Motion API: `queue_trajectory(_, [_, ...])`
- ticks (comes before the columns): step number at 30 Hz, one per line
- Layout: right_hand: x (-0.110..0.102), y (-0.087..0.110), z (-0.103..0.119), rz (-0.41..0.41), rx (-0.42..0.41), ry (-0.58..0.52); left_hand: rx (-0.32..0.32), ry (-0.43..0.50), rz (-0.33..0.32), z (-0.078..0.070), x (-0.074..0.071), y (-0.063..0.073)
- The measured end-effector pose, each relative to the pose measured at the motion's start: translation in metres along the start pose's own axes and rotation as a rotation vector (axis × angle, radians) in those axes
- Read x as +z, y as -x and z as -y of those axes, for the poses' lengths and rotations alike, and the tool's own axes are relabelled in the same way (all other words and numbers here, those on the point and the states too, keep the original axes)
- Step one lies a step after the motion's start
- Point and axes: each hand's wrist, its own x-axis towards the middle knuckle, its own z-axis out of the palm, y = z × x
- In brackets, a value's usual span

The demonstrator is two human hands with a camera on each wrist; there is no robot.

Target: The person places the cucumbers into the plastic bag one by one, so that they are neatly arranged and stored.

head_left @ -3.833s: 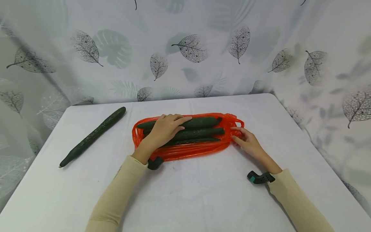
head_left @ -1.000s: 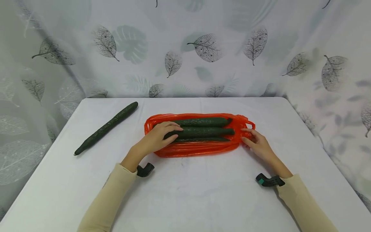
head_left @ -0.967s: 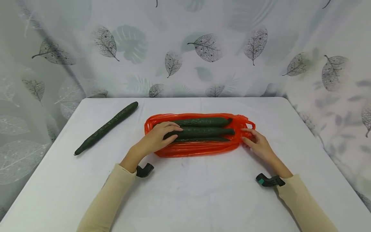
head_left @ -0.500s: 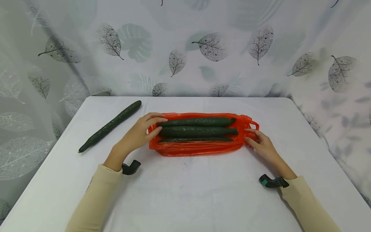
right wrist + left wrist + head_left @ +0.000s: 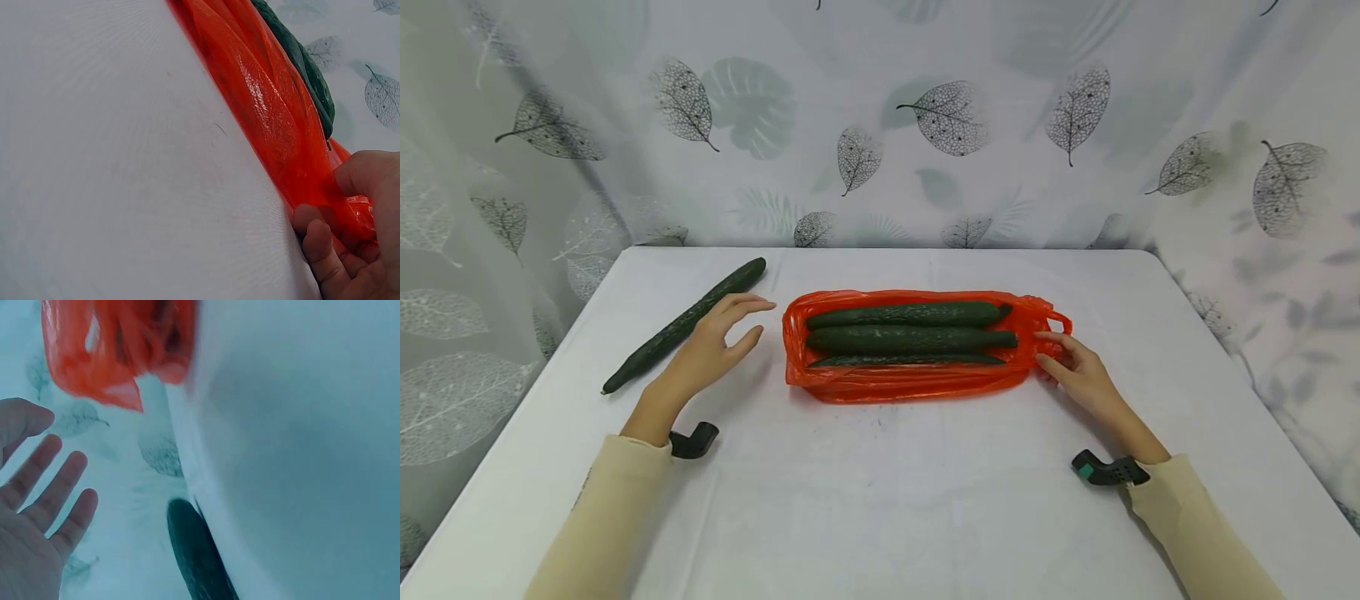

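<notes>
Three dark green cucumbers (image 5: 910, 340) lie side by side in the mouth of a red plastic bag (image 5: 917, 390), flat on the table. My left hand (image 5: 707, 346) holds nothing and hovers between the bag and a lone cucumber (image 5: 658, 346). In the left wrist view, its fingers (image 5: 69, 519) are spread, apart from both the bag (image 5: 119, 356) and the cucumber (image 5: 194, 550). At the bag's right end, my right hand (image 5: 1086, 379) pinches the plastic near the handle loop. The right wrist view shows thumb and fingers on either side of the red film (image 5: 269, 119).
A white cloth covers the table (image 5: 880, 492), whose far edge meets a leaf-patterned curtain (image 5: 880, 167). Dark camera mounts (image 5: 694, 440) sit at both wrists. The lone cucumber slants along the table's left side.
My left hand has let go of the cucumbers in the bag and moved left toward the lone cucumber. The right hand stays at the bag's end. The head view has shifted slightly.
</notes>
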Motion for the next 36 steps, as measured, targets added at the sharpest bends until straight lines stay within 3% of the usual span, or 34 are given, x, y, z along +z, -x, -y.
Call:
queue_trajectory(5, [-0.001, 0.000, 0.002, 0.009, 0.008, 0.001, -0.053, -0.036, -0.005, 0.018, -0.014, 0.011])
queue_trajectory(10, [-0.003, 0.002, 0.005, -0.002, 0.002, 0.017, -0.134, -0.013, -0.007, 0.026, -0.025, 0.018])
queue_trajectory(21, [0.000, 0.000, 0.003, 0.002, 0.013, 0.012, -0.345, -0.028, -0.002, 0.060, -0.037, 0.032])
queue_trajectory(24, [0.000, 0.000, 0.002, 0.003, 0.011, 0.004, -0.397, -0.031, 0.037, 0.066, -0.038, 0.031])
queue_trajectory(28, [0.000, 0.001, 0.002, 0.004, 0.001, -0.009, -0.465, -0.051, 0.139, 0.071, -0.039, 0.027])
queue_trajectory(32, [-0.001, 0.000, 0.002, 0.003, 0.003, -0.009, -0.539, -0.124, 0.237, 0.074, -0.039, 0.025])
queue_trajectory(36, [-0.001, 0.000, 0.000, 0.001, 0.009, -0.004, -0.554, -0.217, 0.295, 0.077, -0.038, 0.022])
